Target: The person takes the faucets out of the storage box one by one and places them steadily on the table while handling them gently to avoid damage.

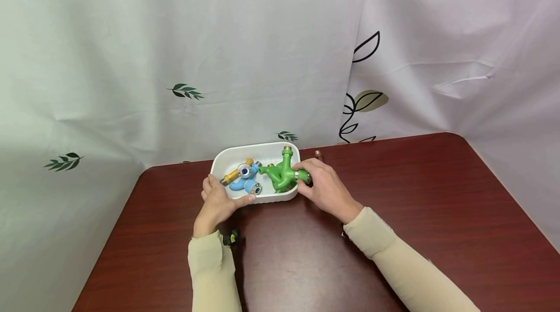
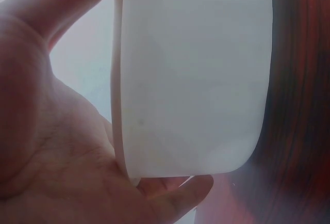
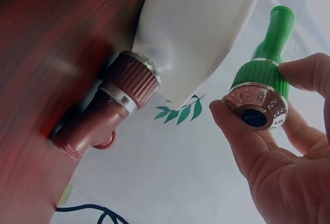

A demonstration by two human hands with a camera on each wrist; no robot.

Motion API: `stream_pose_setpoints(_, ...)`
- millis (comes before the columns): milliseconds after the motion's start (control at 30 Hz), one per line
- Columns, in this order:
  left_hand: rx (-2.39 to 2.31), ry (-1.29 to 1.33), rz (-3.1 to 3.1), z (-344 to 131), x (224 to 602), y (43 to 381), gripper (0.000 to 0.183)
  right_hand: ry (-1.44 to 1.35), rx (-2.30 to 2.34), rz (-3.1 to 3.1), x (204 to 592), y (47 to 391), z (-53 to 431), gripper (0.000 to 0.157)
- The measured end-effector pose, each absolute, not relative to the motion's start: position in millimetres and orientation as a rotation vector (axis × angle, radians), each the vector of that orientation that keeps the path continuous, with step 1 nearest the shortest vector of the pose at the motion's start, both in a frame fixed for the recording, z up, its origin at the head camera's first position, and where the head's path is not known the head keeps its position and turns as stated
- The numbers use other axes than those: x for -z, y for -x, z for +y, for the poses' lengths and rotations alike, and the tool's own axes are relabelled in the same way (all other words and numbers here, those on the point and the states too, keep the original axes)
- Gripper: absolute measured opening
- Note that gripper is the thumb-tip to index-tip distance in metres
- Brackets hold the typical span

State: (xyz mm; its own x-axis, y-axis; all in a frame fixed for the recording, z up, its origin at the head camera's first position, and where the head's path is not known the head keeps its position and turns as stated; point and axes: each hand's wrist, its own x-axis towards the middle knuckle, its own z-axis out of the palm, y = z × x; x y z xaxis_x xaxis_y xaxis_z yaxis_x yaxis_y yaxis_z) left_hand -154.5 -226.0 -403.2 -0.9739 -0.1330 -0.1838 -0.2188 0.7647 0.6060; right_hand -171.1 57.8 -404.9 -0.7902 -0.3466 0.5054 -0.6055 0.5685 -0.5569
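Observation:
My left hand [image 1: 217, 203] grips the left end of a white plastic tub [image 1: 269, 199], thumb along the front rim and fingers round the end wall [image 2: 196, 79]. By its ribbed knob, my right hand [image 1: 327, 186] holds a green tap [image 3: 263, 79] between thumb and fingers, at the tub's right end. The tap's body overlaps more green tap parts inside the tub. On the left in the tub lie a yellow tap [image 1: 232, 177] and a blue tap [image 1: 245, 185]. A dark red tap [image 3: 129, 82] lies on the table against the tub's right end, mostly behind my right hand.
The tub stands near the back edge of the dark red wooden table [image 1: 415, 195]. A pale curtain [image 1: 262, 59] with leaf prints hangs right behind that edge and along both sides.

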Motion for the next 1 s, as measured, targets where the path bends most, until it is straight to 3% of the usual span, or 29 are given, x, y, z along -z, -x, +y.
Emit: stream_pose_setpoints(1000, -0.99, 0.276, 2.836, -225.6, 404.1, 154.5, 0.134, -0.677, -1.087, -2.526, 408.0, 164.8, 82.9, 0.034)
